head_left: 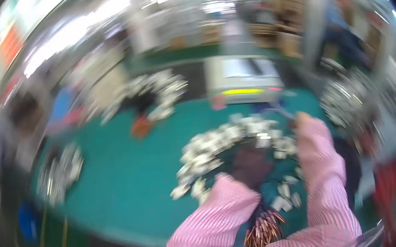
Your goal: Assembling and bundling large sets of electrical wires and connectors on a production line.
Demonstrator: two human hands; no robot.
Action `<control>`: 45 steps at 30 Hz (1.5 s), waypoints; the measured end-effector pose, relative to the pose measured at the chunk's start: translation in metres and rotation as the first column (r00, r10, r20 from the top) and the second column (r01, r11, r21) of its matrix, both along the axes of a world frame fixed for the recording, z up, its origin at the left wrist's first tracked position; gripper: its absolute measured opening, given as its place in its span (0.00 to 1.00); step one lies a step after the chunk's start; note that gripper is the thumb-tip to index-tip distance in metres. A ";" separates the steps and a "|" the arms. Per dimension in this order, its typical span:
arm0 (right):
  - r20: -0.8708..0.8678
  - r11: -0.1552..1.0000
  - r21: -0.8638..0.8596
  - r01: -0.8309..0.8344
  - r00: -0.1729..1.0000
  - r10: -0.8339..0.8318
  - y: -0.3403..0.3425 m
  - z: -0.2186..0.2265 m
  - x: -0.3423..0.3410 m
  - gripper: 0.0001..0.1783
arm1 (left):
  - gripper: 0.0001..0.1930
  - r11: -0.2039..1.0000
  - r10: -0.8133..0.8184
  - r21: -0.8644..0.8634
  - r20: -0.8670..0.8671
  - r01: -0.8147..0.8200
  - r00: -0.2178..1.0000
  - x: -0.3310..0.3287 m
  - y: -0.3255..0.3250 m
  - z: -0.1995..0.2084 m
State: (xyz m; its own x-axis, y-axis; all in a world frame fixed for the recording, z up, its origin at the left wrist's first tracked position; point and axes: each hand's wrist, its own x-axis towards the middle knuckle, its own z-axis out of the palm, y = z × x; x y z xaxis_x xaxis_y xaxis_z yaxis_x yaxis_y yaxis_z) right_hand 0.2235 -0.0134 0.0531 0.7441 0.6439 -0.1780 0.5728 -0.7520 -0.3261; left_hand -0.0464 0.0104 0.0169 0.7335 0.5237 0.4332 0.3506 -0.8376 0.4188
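Observation:
Motion blur smears the whole head view. My right arm, in a pink striped sleeve, stretches forward, and my right hand (pixel 302 118) is near the front of a pale boxy device (pixel 245 80). A thin pale strand (pixel 281 110) runs beside that hand; whether I grip it is unclear. My left forearm (pixel 214 209) crosses toward a dark brown mass (pixel 251 165), and the left hand's fingers cannot be made out. Around the mass fans an arc of small white blocky pieces (pixel 215 141). Close to my body lies a bundle of thin copper-coloured tips (pixel 265 232).
The green table mat (pixel 129 172) carries another cluster of white pieces (pixel 158 88) at the back left, with an orange item (pixel 142 126) beside it. More pale pieces lie at the left edge (pixel 62 174) and in a heap on the right (pixel 347 96).

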 end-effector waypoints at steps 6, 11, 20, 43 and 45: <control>0.247 0.982 0.185 -0.027 0.969 -0.020 0.051 -0.063 0.073 0.22 | 0.27 0.976 0.031 0.217 -0.123 -0.003 0.992 0.023 0.004 0.001; 0.114 0.999 -0.024 0.042 0.993 -0.039 0.033 -0.072 0.086 0.26 | 0.25 0.989 -0.048 0.135 -0.130 0.065 0.990 0.032 -0.018 0.002; -0.046 0.964 0.239 0.118 0.993 -0.110 0.029 -0.073 0.062 0.26 | 0.25 0.995 -0.010 0.101 -0.142 0.024 0.990 0.009 -0.014 0.002; 0.631 0.039 0.695 -0.718 0.636 0.445 -0.027 0.077 -0.178 0.19 | 0.19 0.036 0.241 -0.370 0.905 0.928 0.352 -0.012 -0.011 0.056; 0.670 0.075 0.665 -0.743 0.638 0.380 -0.026 0.065 -0.190 0.20 | 0.17 0.806 0.164 -0.516 0.665 0.290 0.729 -0.014 -0.003 0.045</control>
State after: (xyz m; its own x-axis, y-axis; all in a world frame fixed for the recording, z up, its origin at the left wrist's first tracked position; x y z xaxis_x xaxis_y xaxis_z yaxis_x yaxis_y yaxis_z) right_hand 0.0337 -0.0390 0.1180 -0.0397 0.4951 0.8679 0.8580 0.4621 -0.2244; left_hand -0.0605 0.0074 0.0615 0.4174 0.7888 0.4513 -0.2472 -0.3793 0.8916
